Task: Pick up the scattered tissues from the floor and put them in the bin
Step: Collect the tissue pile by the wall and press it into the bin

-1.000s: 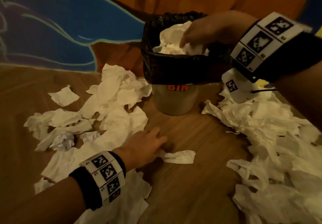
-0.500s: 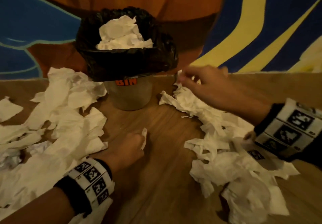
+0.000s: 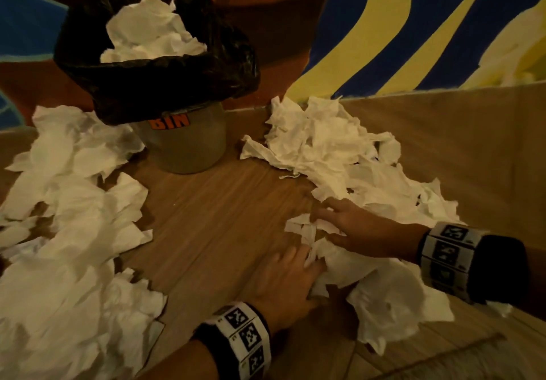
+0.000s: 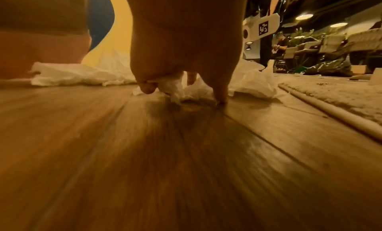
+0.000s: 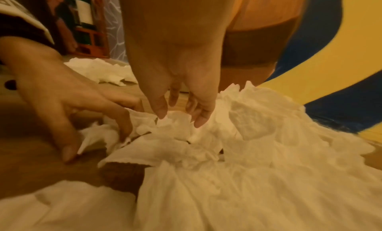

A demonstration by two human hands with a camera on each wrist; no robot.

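Observation:
The grey bin (image 3: pixel 189 146) with a black liner stands against the wall, heaped with white tissues (image 3: pixel 153 31). Crumpled tissues lie on the wooden floor in a left pile (image 3: pixel 76 202) and a right pile (image 3: pixel 339 155). My left hand (image 3: pixel 307 264) reaches into the near edge of the right pile. Its curled fingers and thumb grip a wad of tissue (image 4: pixel 171 86). My right hand (image 3: pixel 322 217) lies on the same pile just beyond. Its straight, spread fingers (image 5: pixel 198 120) touch the tissue top (image 5: pixel 175 125) and grip nothing.
A painted blue, yellow and orange wall (image 3: pixel 413 25) runs behind the bin. A pale rug edge (image 4: pixel 341 94) lies right of the pile. Bare floor boards (image 3: pixel 212 217) lie between the two piles. A person (image 4: pixel 281 43) and chairs stand far off.
My right hand left the bin and came down onto the right pile. My left hand took a tissue off the floor and moved right to the same pile.

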